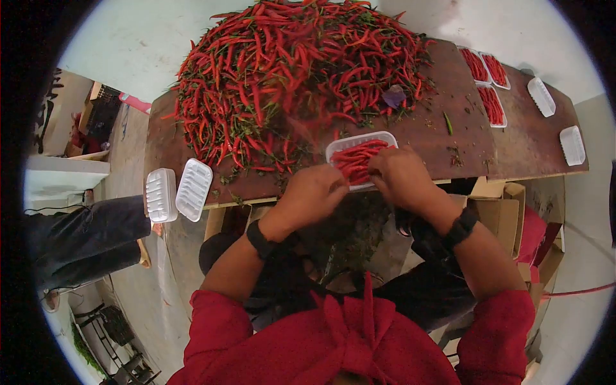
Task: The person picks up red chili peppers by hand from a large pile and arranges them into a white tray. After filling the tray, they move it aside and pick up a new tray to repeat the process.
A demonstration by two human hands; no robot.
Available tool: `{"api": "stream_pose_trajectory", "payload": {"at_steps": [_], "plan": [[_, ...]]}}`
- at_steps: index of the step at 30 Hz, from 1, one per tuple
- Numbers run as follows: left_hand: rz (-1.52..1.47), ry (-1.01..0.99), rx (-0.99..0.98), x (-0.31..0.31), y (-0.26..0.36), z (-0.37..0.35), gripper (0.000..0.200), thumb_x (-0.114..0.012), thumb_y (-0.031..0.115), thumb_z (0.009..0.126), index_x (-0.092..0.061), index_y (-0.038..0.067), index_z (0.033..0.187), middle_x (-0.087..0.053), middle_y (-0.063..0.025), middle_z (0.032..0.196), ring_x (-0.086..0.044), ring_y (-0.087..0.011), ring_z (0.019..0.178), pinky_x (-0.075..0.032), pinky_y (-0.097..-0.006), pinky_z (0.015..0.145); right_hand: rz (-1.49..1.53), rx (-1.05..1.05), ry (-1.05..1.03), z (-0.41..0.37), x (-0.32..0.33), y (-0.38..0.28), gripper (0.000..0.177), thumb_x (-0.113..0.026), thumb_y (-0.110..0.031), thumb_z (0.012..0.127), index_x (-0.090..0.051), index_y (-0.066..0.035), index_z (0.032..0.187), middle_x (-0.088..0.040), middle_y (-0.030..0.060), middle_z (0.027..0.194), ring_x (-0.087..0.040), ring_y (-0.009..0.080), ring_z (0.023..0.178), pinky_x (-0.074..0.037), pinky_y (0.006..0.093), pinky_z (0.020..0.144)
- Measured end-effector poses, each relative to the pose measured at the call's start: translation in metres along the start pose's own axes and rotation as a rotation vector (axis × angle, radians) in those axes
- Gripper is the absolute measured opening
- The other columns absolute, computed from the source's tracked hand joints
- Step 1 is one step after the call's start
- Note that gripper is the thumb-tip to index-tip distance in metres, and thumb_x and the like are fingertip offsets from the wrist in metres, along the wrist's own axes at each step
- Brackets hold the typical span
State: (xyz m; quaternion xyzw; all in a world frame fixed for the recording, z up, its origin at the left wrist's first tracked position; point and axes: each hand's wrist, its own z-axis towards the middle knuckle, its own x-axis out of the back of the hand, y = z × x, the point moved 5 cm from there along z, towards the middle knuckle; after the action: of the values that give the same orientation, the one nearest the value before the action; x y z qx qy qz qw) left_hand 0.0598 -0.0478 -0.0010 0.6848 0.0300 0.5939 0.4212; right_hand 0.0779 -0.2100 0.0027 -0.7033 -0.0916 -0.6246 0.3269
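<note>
A white plastic tray (362, 138) lies at the front edge of the brown table, with red chilies (357, 158) lined up in it. Over its left side, my left hand (316, 192) has its fingers curled near the chilies; what they hold, if anything, is hidden. My right hand (401, 174) is at the tray's right side, its fingers bent down and pressed together at the chilies, the tips partly hidden. Behind the tray rises a large heap of red chilies (256, 83) with green stems.
Stacked white trays (161, 196) and another tray (194, 190) sit at the table's left edge. Filled trays (491, 106) and two white trays, (541, 97) one nearer the corner, lie right. Cardboard boxes (500, 218) stand below. A person's dark-trousered legs (90, 234) show left.
</note>
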Motion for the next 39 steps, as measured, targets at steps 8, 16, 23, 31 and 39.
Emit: {"api": "stream_pose_trajectory", "payload": {"at_steps": [8, 16, 23, 31, 39], "plan": [[-0.004, 0.08, 0.005, -0.007, 0.007, 0.008, 0.015, -0.064, 0.013, 0.076, -0.061, 0.006, 0.089, -0.06, -0.013, 0.087, -0.06, -0.0333, 0.084, -0.049, -0.0417, 0.071, 0.087, -0.065, 0.003, 0.0, 0.003, -0.001, 0.012, -0.064, -0.011, 0.071, -0.06, -0.006, 0.081, -0.061, 0.0131, 0.081, -0.059, 0.0331, 0.084, -0.044, 0.0436, 0.077], [0.026, 0.189, -0.08, -0.014, 0.009, 0.015, 0.015, -0.065, 0.016, 0.075, -0.06, 0.009, 0.087, -0.057, -0.0096, 0.084, -0.06, -0.0317, 0.075, -0.049, -0.0424, 0.063, 0.061, -0.086, -0.007, 0.001, -0.008, 0.004, 0.014, -0.062, -0.011, 0.073, -0.059, -0.005, 0.085, -0.061, 0.0144, 0.085, -0.058, 0.0347, 0.085, -0.043, 0.0455, 0.075], [0.155, 0.051, -0.018, -0.023, 0.011, 0.019, 0.031, -0.068, 0.019, 0.075, -0.06, 0.007, 0.102, -0.061, -0.0127, 0.097, -0.061, -0.0326, 0.086, -0.051, -0.0409, 0.071, 0.073, -0.095, -0.019, 0.001, -0.006, 0.003, 0.014, -0.062, -0.011, 0.072, -0.058, -0.005, 0.085, -0.061, 0.0147, 0.083, -0.058, 0.0352, 0.084, -0.044, 0.0454, 0.075], [0.132, 0.211, -0.094, -0.012, 0.013, 0.018, 0.014, -0.065, 0.016, 0.074, -0.058, 0.007, 0.082, -0.056, -0.0104, 0.079, -0.06, -0.0308, 0.071, -0.049, -0.0418, 0.058, 0.153, -0.112, 0.025, 0.0, -0.004, -0.001, 0.019, -0.059, -0.013, 0.075, -0.057, -0.005, 0.093, -0.062, 0.0166, 0.082, -0.059, 0.0375, 0.079, -0.045, 0.0467, 0.073], [0.063, 0.189, -0.08, -0.014, 0.004, 0.019, 0.016, -0.065, 0.017, 0.075, -0.059, 0.008, 0.086, -0.058, -0.0114, 0.082, -0.06, -0.0327, 0.077, -0.048, -0.0433, 0.064, 0.155, -0.1, 0.053, 0.002, -0.004, -0.002, 0.013, -0.058, -0.011, 0.076, -0.059, -0.005, 0.088, -0.062, 0.0168, 0.081, -0.06, 0.0371, 0.079, -0.044, 0.0472, 0.074]]}}
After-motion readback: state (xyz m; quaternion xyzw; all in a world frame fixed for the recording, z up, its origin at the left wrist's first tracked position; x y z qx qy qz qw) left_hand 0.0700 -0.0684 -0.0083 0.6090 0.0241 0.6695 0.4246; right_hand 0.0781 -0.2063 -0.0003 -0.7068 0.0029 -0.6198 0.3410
